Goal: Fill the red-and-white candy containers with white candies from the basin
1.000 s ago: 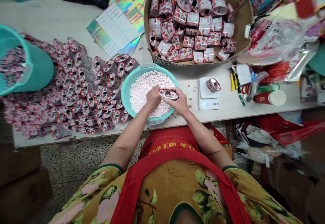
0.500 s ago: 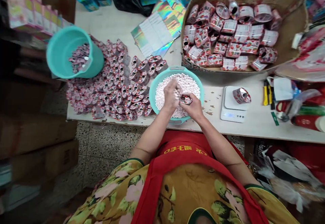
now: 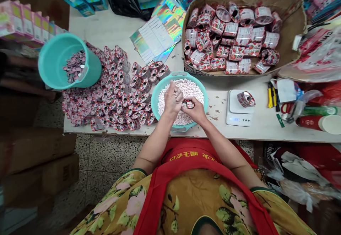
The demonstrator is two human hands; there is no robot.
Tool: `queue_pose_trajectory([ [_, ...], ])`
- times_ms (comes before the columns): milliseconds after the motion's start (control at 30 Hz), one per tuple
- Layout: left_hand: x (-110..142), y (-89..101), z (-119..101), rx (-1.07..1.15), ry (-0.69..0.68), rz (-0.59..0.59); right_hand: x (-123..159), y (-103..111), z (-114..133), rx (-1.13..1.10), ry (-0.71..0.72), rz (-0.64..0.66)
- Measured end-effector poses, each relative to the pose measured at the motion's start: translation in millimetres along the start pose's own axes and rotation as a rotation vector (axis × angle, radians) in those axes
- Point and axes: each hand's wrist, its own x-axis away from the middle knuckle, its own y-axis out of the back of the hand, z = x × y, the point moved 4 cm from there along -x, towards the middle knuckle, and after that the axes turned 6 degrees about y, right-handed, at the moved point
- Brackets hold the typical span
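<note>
My left hand (image 3: 172, 99) is over the teal basin (image 3: 179, 74), turned on its side with fingers curled round some small white candy-like pellets. More of these white pellets (image 3: 190, 85) fill the basin. Right beside it, my right hand (image 3: 196, 110) grips a small oval printed container (image 3: 188, 104) with its dark round opening facing up. The container is close to my left fingers; whether they touch I cannot tell.
Many similar containers (image 3: 119, 100) crowd the table on the left, beside a teal bucket (image 3: 93, 68) with small flat pieces inside. A cardboard box (image 3: 290, 50) holds strawberry-printed containers at the back. One container (image 3: 246, 99) lies on a white scale (image 3: 238, 119) at right.
My left hand has lifted from among the pellets and turned beside the container, its fingers curled round some. My right hand keeps hold of the container. The camera view has shifted.
</note>
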Motion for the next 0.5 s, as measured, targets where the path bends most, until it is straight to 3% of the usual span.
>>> queue_pose_trajectory([
  [133,-23.6,36.1,-1.2,-0.208,-0.024,-0.088,9.0,25.0,-0.2,-0.133,-0.052,0.046],
  [267,-44.1,66.1,30.9,-0.920,-0.070,-0.207,33.4,67.2,-9.9,-0.178,-0.125,-0.049],
  [333,-47.6,68.9,46.4,-1.107,-0.057,-0.197,48.2,88.6,-16.4,-0.194,-0.155,-0.103],
  [367,-48.5,69.8,51.7,-1.030,-0.004,-0.202,55.7,99.2,-19.5,-0.201,-0.171,-0.132],
  [500,-49.3,67.6,61.6,-0.274,0.409,-0.272,86.9,143.6,-30.0,-0.231,-0.234,-0.281],
])
